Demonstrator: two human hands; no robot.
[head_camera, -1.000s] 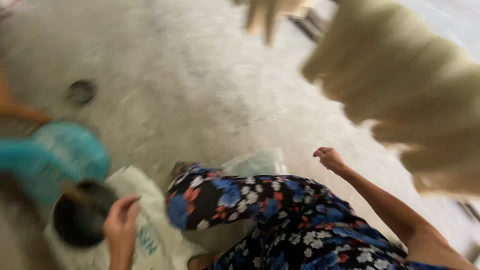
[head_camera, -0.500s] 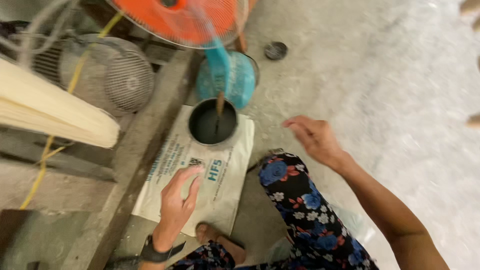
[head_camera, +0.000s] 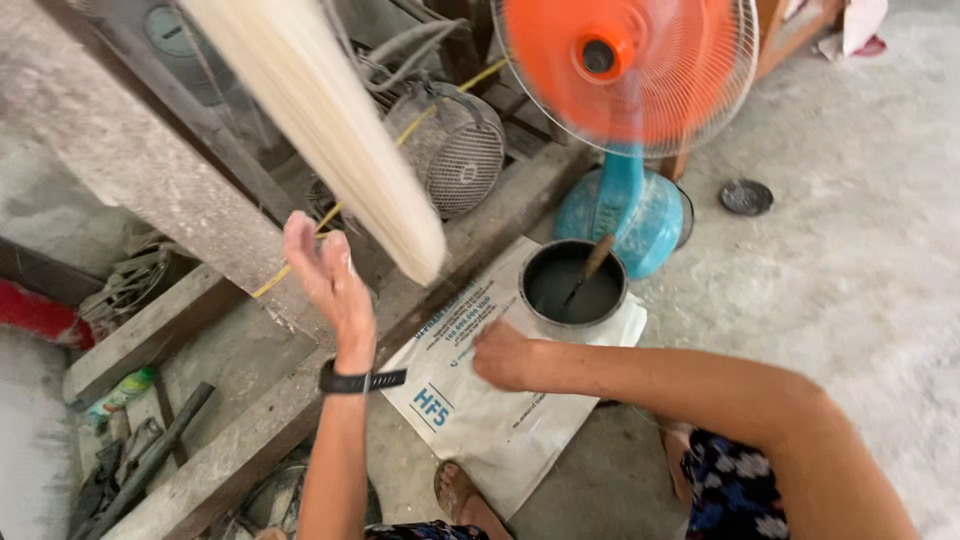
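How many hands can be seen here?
2: the left hand is raised, open, beside the hanging pale bundle of strands; the right hand rests closed on the white sack by the dark bucket.

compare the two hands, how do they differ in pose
The left hand is raised, palm open with fingers spread, close to the pale hanging strand bundle; the right hand is low, curled knuckles-up over the white sack. The left wrist carries a black band; the right is bare. Both hold nothing.
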